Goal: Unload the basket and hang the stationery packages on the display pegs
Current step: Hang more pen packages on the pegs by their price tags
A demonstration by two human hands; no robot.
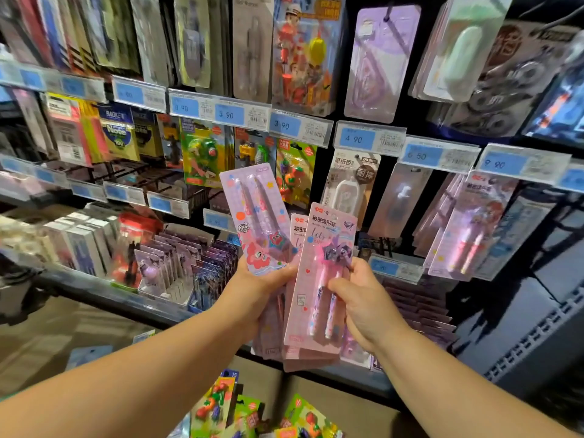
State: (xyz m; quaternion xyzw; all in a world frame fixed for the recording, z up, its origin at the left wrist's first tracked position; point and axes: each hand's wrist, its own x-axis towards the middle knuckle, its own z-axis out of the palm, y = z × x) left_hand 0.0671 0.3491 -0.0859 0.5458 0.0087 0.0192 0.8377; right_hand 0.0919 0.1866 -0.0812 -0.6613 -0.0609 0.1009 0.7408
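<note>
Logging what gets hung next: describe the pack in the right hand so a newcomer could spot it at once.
In front of the peg wall with blue price tags, two hands hold pink packs. The right hand pinches the front pack, nearly upright. Unlike the tilted pack in the left hand, with its red pony, this one shows a purple pony above two pens.

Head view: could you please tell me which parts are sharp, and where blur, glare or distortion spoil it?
In the head view, the centre is sharpest, with readable print on the pink pen pack in the right hand; the boxes at left smear with blur; glare whitens the blister pack at upper right; the price rail bows from the wide lens.
</note>
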